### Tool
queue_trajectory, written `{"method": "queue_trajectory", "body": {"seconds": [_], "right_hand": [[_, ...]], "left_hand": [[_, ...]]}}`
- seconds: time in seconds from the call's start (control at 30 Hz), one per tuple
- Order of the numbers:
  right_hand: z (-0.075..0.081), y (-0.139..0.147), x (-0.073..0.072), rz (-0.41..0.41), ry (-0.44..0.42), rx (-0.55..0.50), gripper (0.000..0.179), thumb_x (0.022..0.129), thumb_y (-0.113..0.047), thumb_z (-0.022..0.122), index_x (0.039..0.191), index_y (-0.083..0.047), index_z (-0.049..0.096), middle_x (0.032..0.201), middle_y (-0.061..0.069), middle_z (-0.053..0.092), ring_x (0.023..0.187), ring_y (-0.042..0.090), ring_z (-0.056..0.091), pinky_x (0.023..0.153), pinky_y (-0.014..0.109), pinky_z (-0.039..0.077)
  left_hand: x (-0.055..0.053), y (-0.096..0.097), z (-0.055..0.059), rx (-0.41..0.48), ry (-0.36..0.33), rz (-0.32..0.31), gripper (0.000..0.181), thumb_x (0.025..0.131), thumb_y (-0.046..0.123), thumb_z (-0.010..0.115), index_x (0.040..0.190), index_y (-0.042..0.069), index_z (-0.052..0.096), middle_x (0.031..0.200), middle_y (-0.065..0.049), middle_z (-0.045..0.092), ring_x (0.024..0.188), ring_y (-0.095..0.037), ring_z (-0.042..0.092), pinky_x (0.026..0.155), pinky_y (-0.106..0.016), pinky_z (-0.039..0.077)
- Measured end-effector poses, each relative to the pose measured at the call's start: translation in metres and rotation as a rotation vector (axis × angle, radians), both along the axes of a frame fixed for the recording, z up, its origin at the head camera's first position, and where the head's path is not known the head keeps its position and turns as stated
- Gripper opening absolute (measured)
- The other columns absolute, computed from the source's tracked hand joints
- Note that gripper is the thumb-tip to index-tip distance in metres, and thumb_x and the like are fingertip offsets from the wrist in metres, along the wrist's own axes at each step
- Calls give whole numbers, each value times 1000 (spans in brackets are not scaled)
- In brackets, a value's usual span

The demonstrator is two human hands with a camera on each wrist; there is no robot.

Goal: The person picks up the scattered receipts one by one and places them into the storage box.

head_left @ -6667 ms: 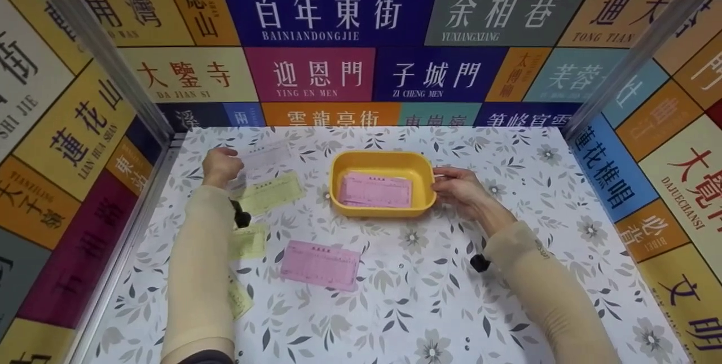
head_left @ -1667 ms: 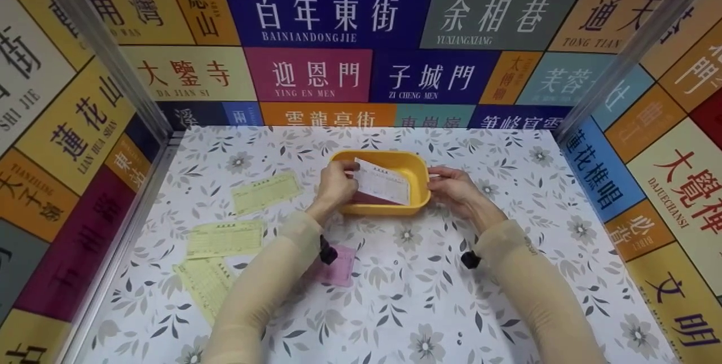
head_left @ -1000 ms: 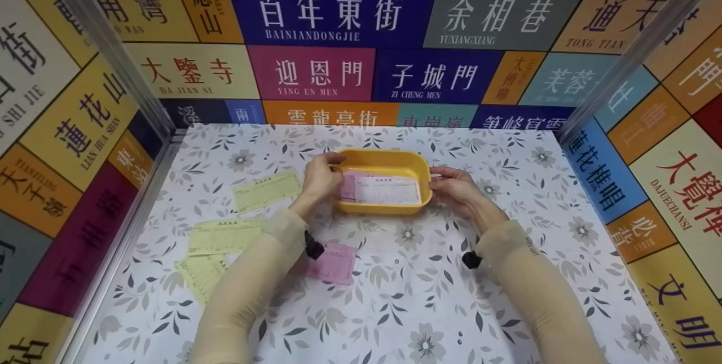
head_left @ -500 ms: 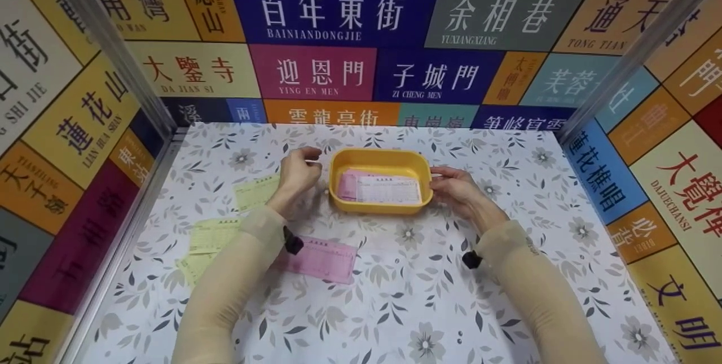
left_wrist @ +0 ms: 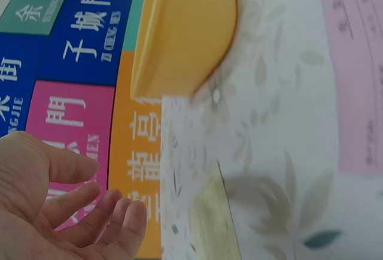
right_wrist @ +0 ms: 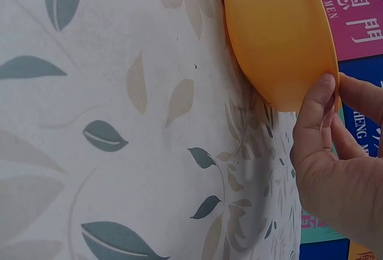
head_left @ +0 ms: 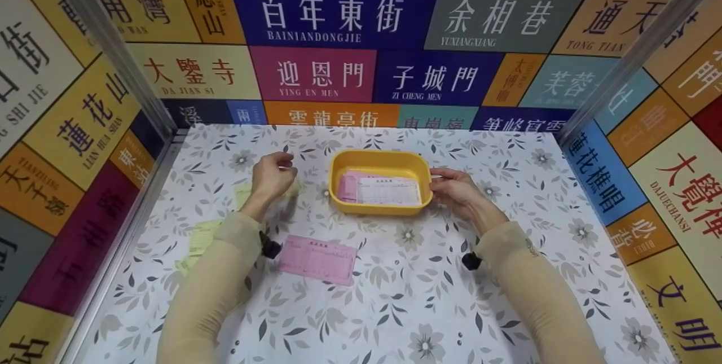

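Observation:
My right hand (head_left: 462, 192) pinches the right rim of a yellow plastic basin (head_left: 383, 209); in the right wrist view the thumb (right_wrist: 317, 101) lies on the outer wall, the fingers behind the rim. Inside the basin a white printed slip (head_left: 389, 190) overlaps pink slips (head_left: 348, 186). My left hand (head_left: 273, 176) hovers left of the basin, over a yellow slip (head_left: 242, 192) that it partly covers. In the left wrist view its loosely bent fingers hold nothing.
A pink slip (head_left: 318, 259) lies on the flowered tabletop (head_left: 417, 296) in front of the basin. More yellow slips (head_left: 204, 237) lie to the left, partly hidden by my left forearm. Printed panels (head_left: 316, 73) wall in the back and both sides.
My left hand laid the white slip in the basin, let go and drew back leftward over the yellow slips. The right hand has stayed on the basin's rim.

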State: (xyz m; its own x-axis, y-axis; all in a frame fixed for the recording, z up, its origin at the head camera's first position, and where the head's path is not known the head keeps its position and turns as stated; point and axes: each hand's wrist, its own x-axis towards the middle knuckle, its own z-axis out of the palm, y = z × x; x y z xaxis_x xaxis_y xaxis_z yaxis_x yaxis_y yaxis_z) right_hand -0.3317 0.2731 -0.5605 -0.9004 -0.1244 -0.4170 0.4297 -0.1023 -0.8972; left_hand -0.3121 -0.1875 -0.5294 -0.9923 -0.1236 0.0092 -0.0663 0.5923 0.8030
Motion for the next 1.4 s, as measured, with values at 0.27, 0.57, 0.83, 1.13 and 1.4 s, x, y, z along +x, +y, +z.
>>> {"method": "queue_trajectory", "body": {"seconds": [0.27, 0.57, 0.83, 1.13, 1.4], "right_hand": [[0, 0, 0, -10, -14, -2, 66, 98, 12, 73, 161, 0, 55, 108, 7, 83, 87, 18, 79, 77, 27, 66], [1, 0, 0, -12, -24, 10, 66, 98, 12, 72, 161, -1, 56, 108, 8, 83, 87, 19, 79, 79, 29, 67], [0, 0, 1, -15, -15, 7, 66, 98, 13, 71, 161, -1, 56, 109, 8, 83, 87, 19, 80, 78, 28, 67], [-2, 0, 0, 9, 0, 10, 68, 98, 14, 69, 162, 2, 52, 106, 5, 83, 86, 16, 80, 77, 28, 67], [-1, 0, -1, 11, -9, 25, 67, 99, 12, 71, 162, 1, 53, 110, 6, 83, 84, 17, 79, 77, 28, 67]], "left_hand": [[6, -29, -9, -22, -21, 31, 43, 100, 13, 68, 140, 0, 74, 133, -24, 79, 127, -42, 77, 111, -54, 61], [15, -62, -17, -83, -48, 72, 45, 100, 15, 69, 141, -1, 73, 136, -26, 78, 128, -44, 75, 114, -57, 58], [24, -89, -28, -150, -87, 112, 49, 102, 18, 64, 147, 0, 69, 145, -28, 72, 134, -47, 69, 114, -60, 56], [31, -110, -41, -254, -125, 125, 55, 104, 26, 59, 153, 0, 65, 151, -27, 68, 140, -50, 63, 120, -68, 49], [31, -117, -50, -334, -91, 119, 49, 105, 18, 58, 149, -2, 68, 142, -30, 71, 130, -52, 67, 112, -66, 55]]}}
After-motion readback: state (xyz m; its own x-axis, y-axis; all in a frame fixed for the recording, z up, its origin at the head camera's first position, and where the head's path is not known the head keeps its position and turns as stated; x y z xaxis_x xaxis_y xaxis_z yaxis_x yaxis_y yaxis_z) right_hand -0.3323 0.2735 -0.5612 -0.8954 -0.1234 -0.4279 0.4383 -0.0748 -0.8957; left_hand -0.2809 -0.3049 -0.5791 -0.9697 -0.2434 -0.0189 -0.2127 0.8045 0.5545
